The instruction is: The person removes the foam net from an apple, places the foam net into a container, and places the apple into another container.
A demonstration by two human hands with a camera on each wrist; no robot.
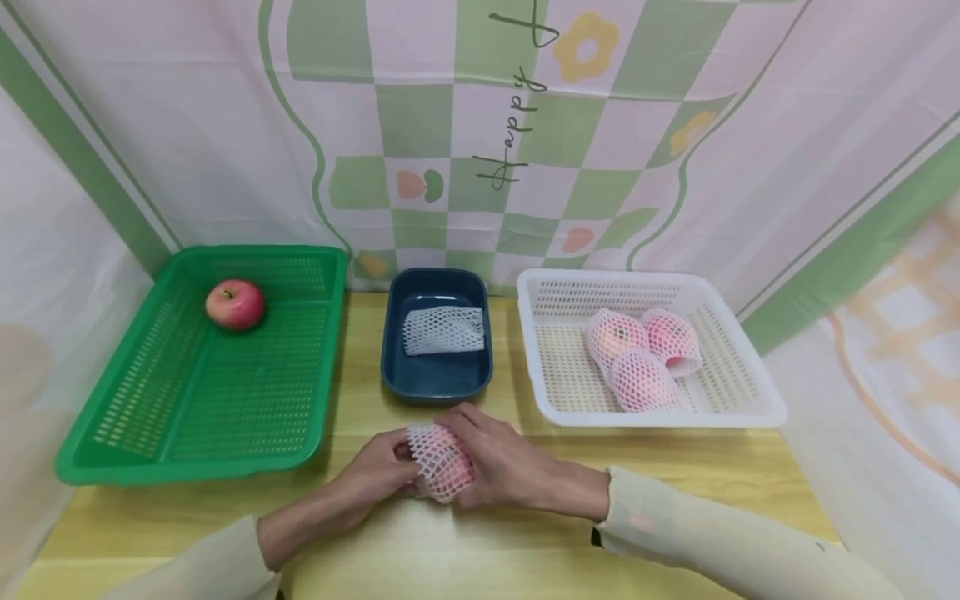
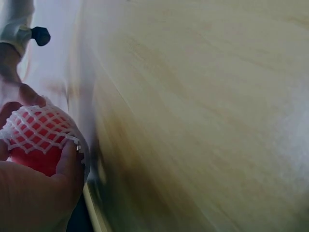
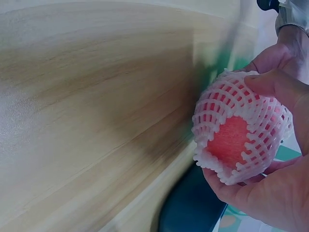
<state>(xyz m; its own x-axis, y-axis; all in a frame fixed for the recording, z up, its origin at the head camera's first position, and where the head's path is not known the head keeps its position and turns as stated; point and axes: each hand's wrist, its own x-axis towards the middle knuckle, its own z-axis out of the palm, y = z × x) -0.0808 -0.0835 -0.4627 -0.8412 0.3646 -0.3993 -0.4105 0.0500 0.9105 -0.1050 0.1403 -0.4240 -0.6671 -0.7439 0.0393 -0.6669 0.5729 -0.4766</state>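
An apple (image 1: 452, 471) in a white foam net (image 1: 431, 444) is held between both hands, low over the table in front of the blue tray. My left hand (image 1: 375, 473) grips it from the left, thumb and fingers around the netted fruit; bare red skin (image 2: 36, 162) shows near that palm in the left wrist view. From the other side my right hand (image 1: 510, 460) holds the same apple, its fingers over the net. Through the net's open end, a patch of red skin (image 3: 231, 140) appears in the right wrist view.
A green basket (image 1: 330, 367) at left holds one bare apple (image 1: 236, 305). In the middle, a dark blue tray (image 1: 437, 392) contains flat white foam netting (image 1: 444, 330). The white basket (image 1: 652, 419) at right holds several netted apples (image 1: 641, 382). A patterned curtain (image 1: 420, 125) hangs behind.
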